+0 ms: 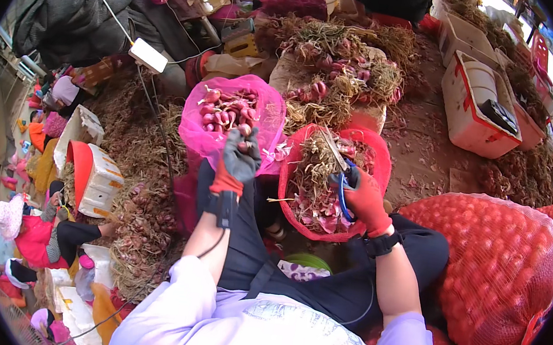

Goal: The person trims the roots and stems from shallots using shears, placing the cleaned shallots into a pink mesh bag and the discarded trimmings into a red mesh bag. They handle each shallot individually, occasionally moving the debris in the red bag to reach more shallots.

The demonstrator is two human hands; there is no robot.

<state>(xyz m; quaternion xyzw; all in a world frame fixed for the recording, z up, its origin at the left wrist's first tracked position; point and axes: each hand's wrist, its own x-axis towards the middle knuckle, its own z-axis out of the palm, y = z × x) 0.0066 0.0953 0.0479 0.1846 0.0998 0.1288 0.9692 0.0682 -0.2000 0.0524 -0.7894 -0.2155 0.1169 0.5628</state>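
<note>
My left hand (240, 158), in a grey and red glove, is at the near rim of a basket lined with pink mesh (191, 124). Its fingers are curled about a reddish-purple shallot (244, 146). More shallots (219, 110) lie loose inside the mesh. My right hand (365, 198), gloved in the same colours, grips scissors (345, 196) with blue handles. The metal blades point up and left over a red-rimmed basket (282, 193), which holds dry stalks, roots and papery skins (315, 189). The blades look slightly apart and touch no shallot.
Dried shallot bunches (346, 66) are heaped beyond the baskets. Big red mesh sacks (486, 272) of shallots stand close at my right. A white foam box (461, 117) sits at the far right. Stalk piles (145, 226) line my left, where other people (37, 236) sit.
</note>
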